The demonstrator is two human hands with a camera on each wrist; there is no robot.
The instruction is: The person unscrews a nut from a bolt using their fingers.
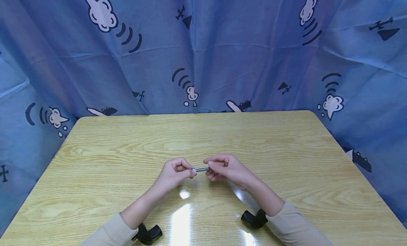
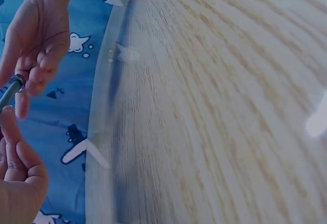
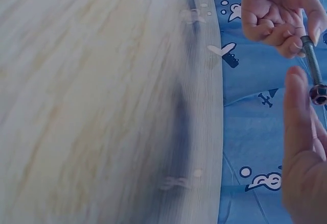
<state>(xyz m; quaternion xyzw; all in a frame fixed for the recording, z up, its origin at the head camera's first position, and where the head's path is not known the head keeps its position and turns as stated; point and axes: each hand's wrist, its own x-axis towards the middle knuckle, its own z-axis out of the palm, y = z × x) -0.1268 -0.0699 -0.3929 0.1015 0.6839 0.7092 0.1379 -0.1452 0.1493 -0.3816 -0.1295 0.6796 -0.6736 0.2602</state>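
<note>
A grey metal bolt [image 1: 201, 169] lies level between the two hands, just above the table. Its threaded shank [image 3: 312, 63] shows in the right wrist view, with a shiny hexagonal piece [image 3: 319, 95] at the right-hand end; whether that is a head or a nut I cannot tell. My left hand [image 1: 175, 173] pinches the other end between thumb and fingertips. Around the hexagonal end are the thumb and bent fingers of my right hand [image 1: 230, 170]. In the left wrist view the bolt [image 2: 10, 91] is partly cut off by the frame's edge.
The wood-grain table [image 1: 127, 143] spreads around both hands, with bright reflections near the front. A blue patterned curtain [image 1: 222, 62] hangs behind and beside it. Black wrist-worn pieces [image 1: 254, 219] stick out below both forearms.
</note>
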